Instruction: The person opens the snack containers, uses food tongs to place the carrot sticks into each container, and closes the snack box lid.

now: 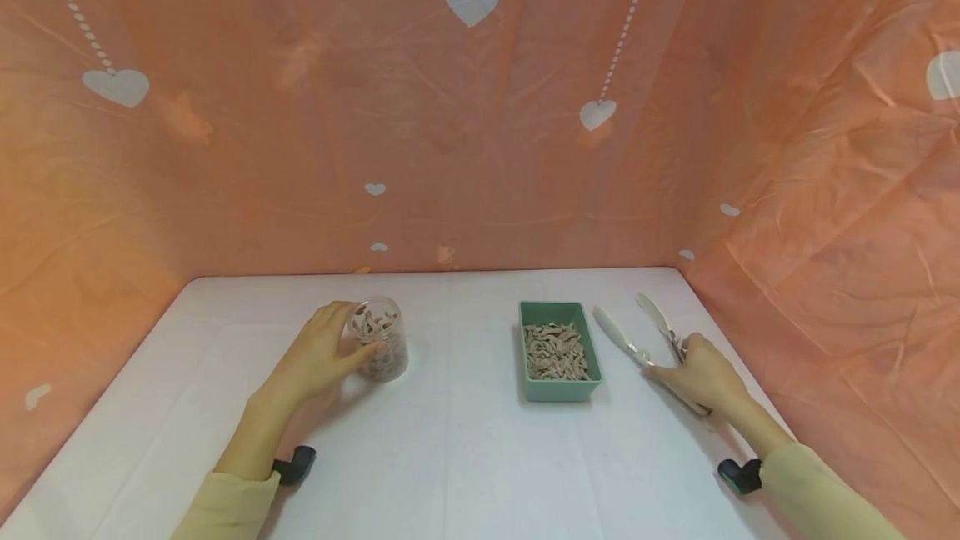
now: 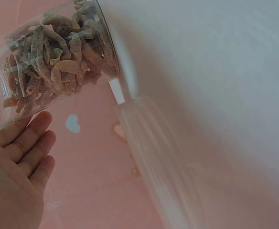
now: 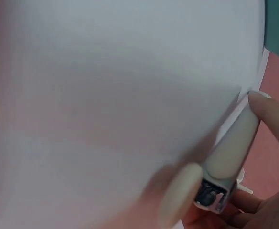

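A clear plastic jar (image 1: 392,363) filled with brownish-grey dried strips (image 2: 58,52) stands on the left of the table. My left hand (image 1: 318,350) holds it from the left side, the thumb across its front and the fingers toward the back. At the right, my right hand (image 1: 705,380) grips a pair of tongs (image 1: 617,330) with pale tips, their two arms spread apart and pointing away from me. Seen from the right wrist, the thumb (image 3: 271,109) lies along the pale handle end. Left of the tongs sits a green rectangular container (image 1: 558,391) holding similar strips (image 1: 555,348).
The white-covered table (image 1: 450,457) has its far edge against an orange curtain (image 1: 465,148) with white hearts. That curtain also rises along the left and right sides. Black wrist straps (image 1: 295,466) show at both cuffs.
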A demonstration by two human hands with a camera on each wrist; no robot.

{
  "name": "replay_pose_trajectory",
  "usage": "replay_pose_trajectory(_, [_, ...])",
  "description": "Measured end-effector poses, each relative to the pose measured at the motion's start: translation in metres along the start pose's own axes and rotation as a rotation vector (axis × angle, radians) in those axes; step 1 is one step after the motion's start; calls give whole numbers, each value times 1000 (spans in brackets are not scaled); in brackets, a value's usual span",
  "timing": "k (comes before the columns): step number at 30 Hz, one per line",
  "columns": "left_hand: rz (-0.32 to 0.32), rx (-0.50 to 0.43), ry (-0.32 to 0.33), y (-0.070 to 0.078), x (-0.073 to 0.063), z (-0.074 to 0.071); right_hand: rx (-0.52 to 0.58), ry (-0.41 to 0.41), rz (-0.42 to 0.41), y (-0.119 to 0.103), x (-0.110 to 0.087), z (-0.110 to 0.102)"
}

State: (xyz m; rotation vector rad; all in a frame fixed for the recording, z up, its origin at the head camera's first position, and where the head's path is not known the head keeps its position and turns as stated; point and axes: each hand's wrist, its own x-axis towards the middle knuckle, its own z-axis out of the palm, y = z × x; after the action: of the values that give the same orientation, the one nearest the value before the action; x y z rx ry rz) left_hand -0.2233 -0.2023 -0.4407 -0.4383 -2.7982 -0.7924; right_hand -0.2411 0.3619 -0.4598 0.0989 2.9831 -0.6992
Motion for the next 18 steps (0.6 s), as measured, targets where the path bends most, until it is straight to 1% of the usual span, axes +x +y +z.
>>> replay_pose_trajectory(4, [-2,0,-1,-1,0,0,30,-3,21,-2,-2,2])
replay_pose_trajectory(9, [3,3,-2,-1,0,0,22,-11,34,-3,-2,3])
replay_pose_trajectory(14, [4,5,0,-1,0,0,22,-14,31,-2,-1,-4])
replay_pose_trajectory(16, [3,4,1,-2,0,0,47,0,35,-2,-2,-7])
replay_pose_trajectory(18, [6,2,1,-1,1,1,93,36,40,-4,-3,-10])
